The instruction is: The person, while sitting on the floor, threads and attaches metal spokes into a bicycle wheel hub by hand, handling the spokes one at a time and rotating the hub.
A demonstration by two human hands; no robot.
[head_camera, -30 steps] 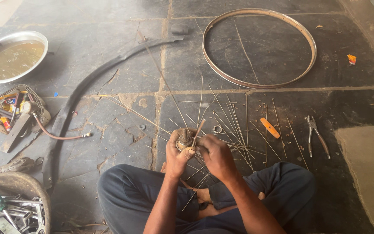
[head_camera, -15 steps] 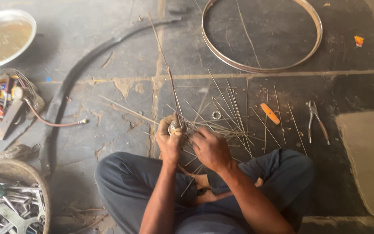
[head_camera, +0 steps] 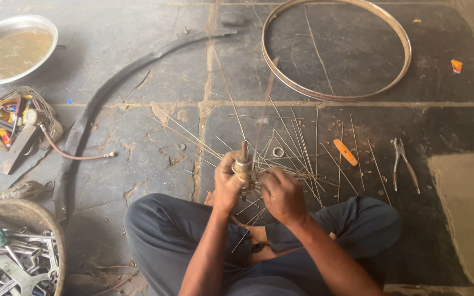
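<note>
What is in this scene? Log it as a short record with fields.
Setting: stone floor, person seated cross-legged
Left hand: grips the wheel hub, axle upright
Right hand: at the hub's side, among thin spokes
Ahead: bare metal rim lying flat
Right side: pliers, orange tool
Left side: metal bowl of murky liquid, black mudguard, basket of tools

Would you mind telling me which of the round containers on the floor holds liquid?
The shallow metal bowl at the far left holds murky brownish liquid; the round basket at the near left holds only metal tools.
</note>
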